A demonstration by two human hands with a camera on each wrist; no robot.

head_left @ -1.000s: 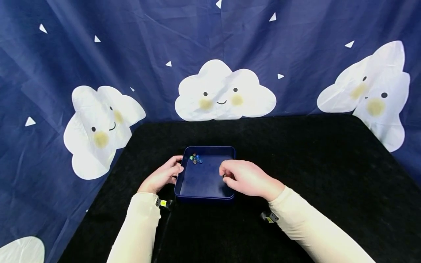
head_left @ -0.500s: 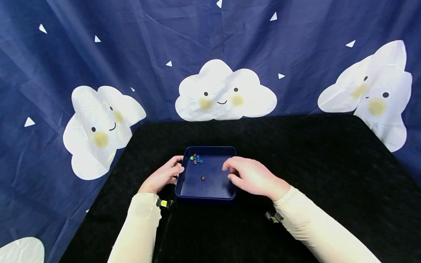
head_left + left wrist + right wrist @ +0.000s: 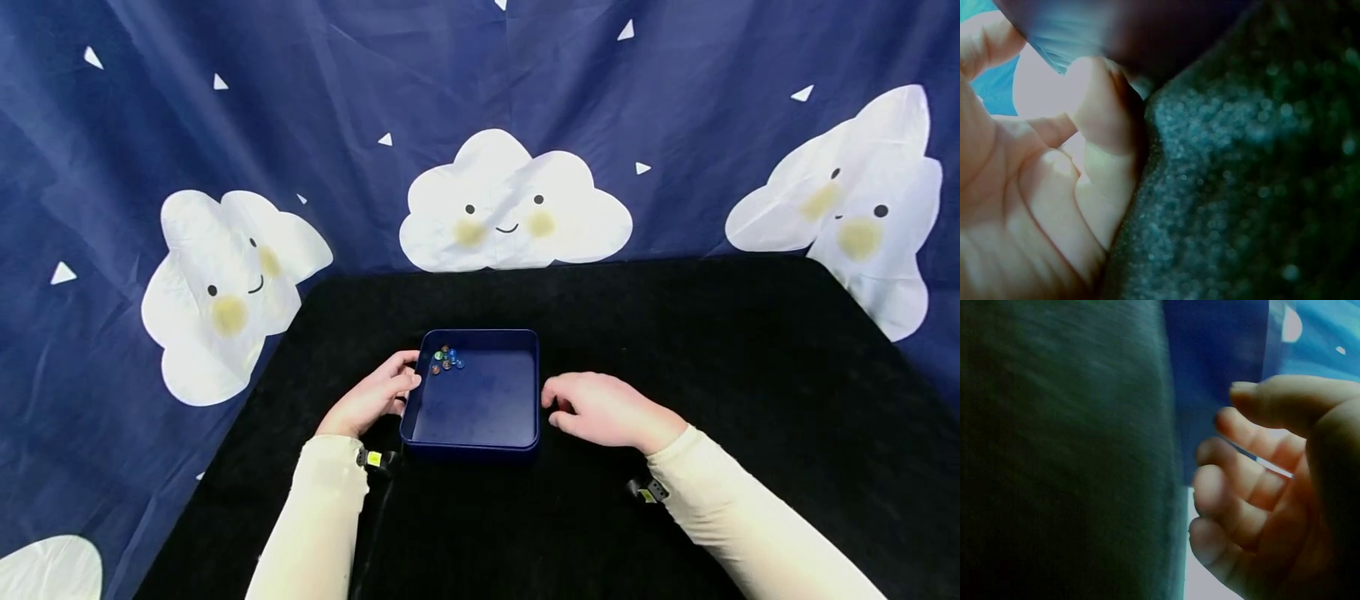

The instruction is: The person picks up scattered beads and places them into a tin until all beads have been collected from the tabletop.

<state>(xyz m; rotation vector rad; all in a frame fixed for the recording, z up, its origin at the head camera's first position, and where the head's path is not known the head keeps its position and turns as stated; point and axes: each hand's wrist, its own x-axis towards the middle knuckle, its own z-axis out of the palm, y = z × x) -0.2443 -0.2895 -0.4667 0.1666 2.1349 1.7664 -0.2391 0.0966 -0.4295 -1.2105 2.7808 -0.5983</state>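
In the head view a square dark blue tray (image 3: 476,450) with raised walls stands on black cloth. Several glass marbles (image 3: 447,359), green, blue and orange-brown, lie clustered in its far left corner. My left hand (image 3: 367,396) holds the tray's left side, thumb at the rim and fingers against the outer wall. In the left wrist view the curled fingers (image 3: 1107,119) meet the tray's dark wall (image 3: 1104,37). Just outside the right wall, my right hand (image 3: 607,408) hovers with loosely bent fingers. Its palm and fingers (image 3: 1210,487) hold nothing in the right wrist view.
Black cloth (image 3: 675,333) covers the table around the tray. Behind it hangs a blue curtain (image 3: 337,75) printed with white clouds (image 3: 510,237) and small triangles. A small device is strapped at each wrist over cream sleeves.
My right hand has let go of an orange-brown marble over the tray and drawn back past the right wall. That marble has rolled left to the cluster. The left hand has stayed put.
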